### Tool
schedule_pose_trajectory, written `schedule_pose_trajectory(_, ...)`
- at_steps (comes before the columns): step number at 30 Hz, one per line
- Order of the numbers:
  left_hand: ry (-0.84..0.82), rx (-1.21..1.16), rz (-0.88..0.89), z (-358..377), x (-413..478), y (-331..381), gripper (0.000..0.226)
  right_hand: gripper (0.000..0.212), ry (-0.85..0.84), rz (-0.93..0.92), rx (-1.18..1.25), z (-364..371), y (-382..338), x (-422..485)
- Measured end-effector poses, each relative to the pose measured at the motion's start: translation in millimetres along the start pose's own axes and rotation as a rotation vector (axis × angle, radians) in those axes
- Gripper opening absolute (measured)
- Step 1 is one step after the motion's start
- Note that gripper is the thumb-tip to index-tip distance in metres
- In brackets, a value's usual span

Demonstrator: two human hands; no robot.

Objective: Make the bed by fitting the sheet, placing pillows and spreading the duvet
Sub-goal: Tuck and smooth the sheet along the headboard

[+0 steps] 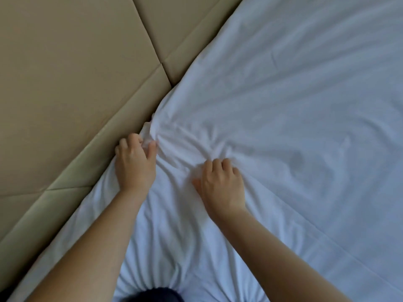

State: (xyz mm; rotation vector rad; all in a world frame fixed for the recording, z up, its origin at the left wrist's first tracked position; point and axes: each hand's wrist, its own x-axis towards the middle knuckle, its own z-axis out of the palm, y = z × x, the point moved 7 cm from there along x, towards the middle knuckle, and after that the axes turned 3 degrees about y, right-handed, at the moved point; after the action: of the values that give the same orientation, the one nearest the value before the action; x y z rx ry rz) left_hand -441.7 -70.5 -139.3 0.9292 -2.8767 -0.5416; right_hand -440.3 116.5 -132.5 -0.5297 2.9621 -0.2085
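Observation:
A white sheet (294, 110) covers the mattress and fills the right and lower part of the view. It bunches into folds along the padded headboard. My left hand (134, 164) grips a bunched fold of the sheet right at the seam between mattress and headboard. My right hand (220, 184) lies a little to the right on the sheet, fingers curled into a gathered fold. Creases radiate from both hands. No pillows or duvet are in view.
A beige padded headboard (72, 83) with stitched panels fills the upper left and runs diagonally along the sheet's edge. A dark piece of clothing (152, 296) shows at the bottom edge, pressing into the sheet.

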Motion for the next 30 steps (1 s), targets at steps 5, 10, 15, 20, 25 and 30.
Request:
schedule_pose_trajectory(5, -0.041, 0.103, -0.064, -12.5, -35.6, -29.9, 0.020, 0.034, 0.002, -0.126, -0.004, -5.0, -6.9, 4.6)
schedule_pose_trajectory(10, -0.129, 0.294, 0.143, -20.2, -19.1, -20.8, 0.017, 0.035, 0.026, -0.209, 0.125, -22.3, -11.7, 1.3)
schedule_pose_trajectory(15, -0.089, 0.398, 0.203, -39.7, -24.1, -30.6, 0.019, 0.037, 0.049, -0.250, 0.205, -28.1, -12.2, -1.5)
schedule_pose_trajectory(20, -0.078, 0.420, 0.178, -44.4, -32.2, -50.4, 0.022, 0.012, -0.006, -0.271, 0.283, -4.6, -22.6, -13.6)
schedule_pose_trajectory(25, 0.083, 0.050, -0.223, -13.6, -44.0, -63.1, 0.018, 0.027, -0.301, -0.084, 0.313, 20.7, -16.1, -10.6)
schedule_pose_trajectory(30, 0.292, -0.059, -0.512, -8.2, -119.3, -80.4, 0.053, 0.019, -0.047, -0.016, 0.126, 20.2, -10.4, -13.8)
